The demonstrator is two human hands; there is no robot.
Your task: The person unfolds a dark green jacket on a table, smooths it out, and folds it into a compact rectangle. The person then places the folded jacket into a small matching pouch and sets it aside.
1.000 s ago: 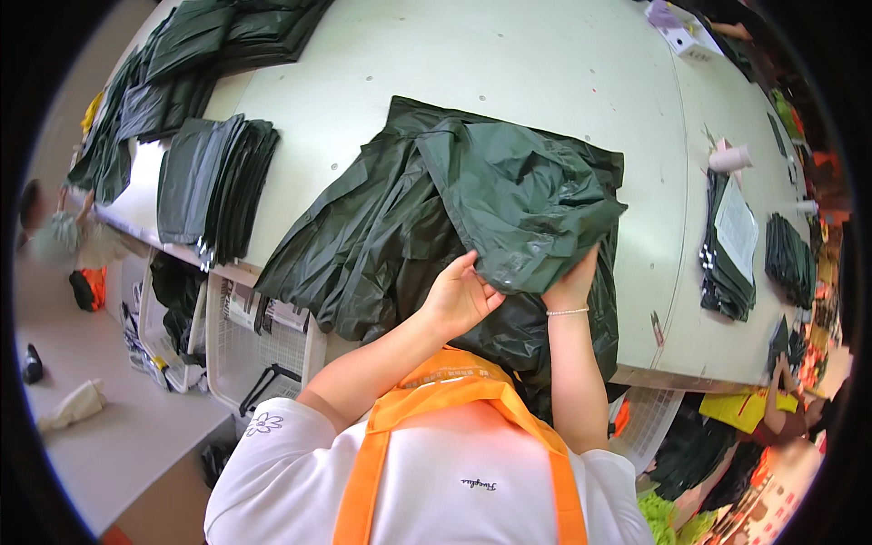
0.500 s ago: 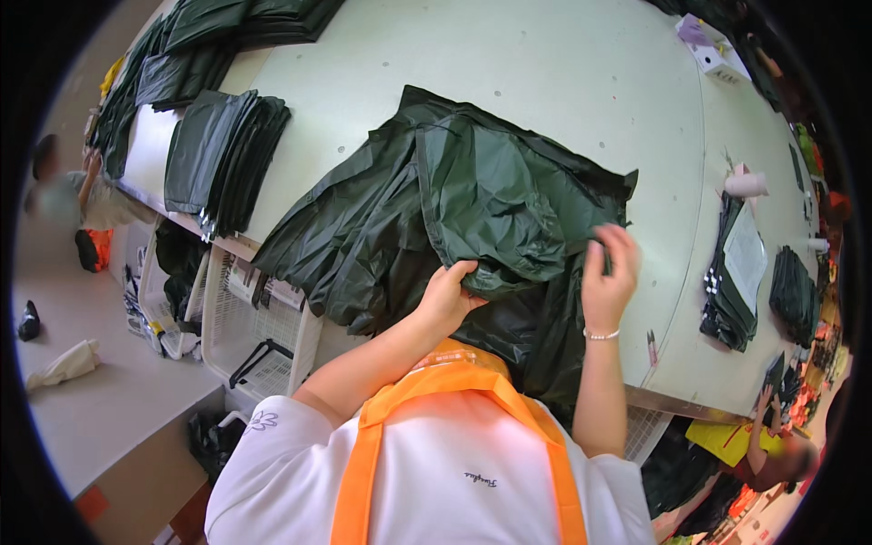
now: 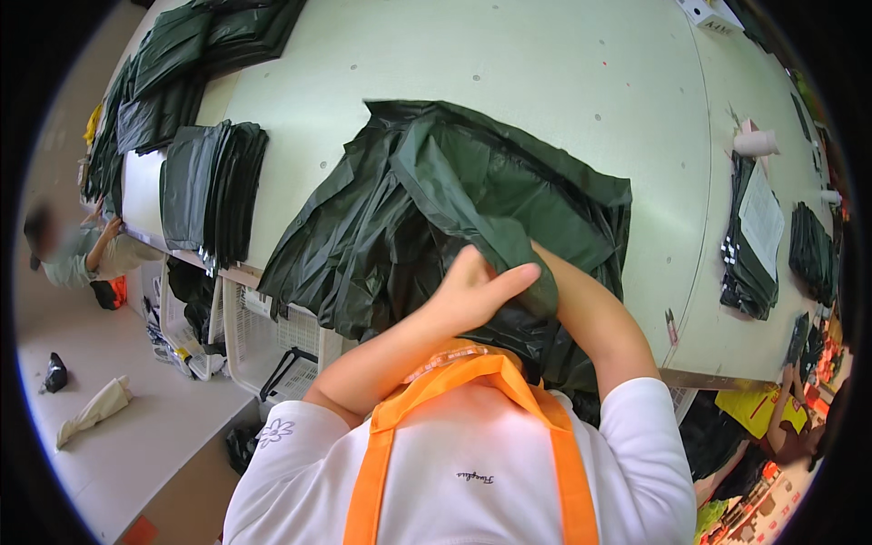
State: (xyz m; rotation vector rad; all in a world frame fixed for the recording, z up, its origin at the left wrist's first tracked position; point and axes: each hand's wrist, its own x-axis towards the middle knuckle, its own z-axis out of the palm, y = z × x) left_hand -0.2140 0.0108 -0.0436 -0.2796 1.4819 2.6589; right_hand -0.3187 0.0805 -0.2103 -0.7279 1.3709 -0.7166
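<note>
A dark green coated fabric, creased and layered like a garment, is spread at the table's near edge in front of me. My left hand is at its near side, thumb laid across the edge of a raised flap, fingers partly hidden under the cloth and seemingly closed on it. From the right, my right forearm crosses in toward the middle. The right hand itself is out of sight behind the flap, so its fingers cannot be read.
Folded dark green stacks lie left on the pale table. More dark bundles with a paper sheet and a pale roll lie right. White baskets stand below the left edge. Other people work at far left and lower right.
My right hand has moved from the open air at the right in under the flap. The flap is folded over toward me, and my left hand has turned, its thumb now stretched rightward.
</note>
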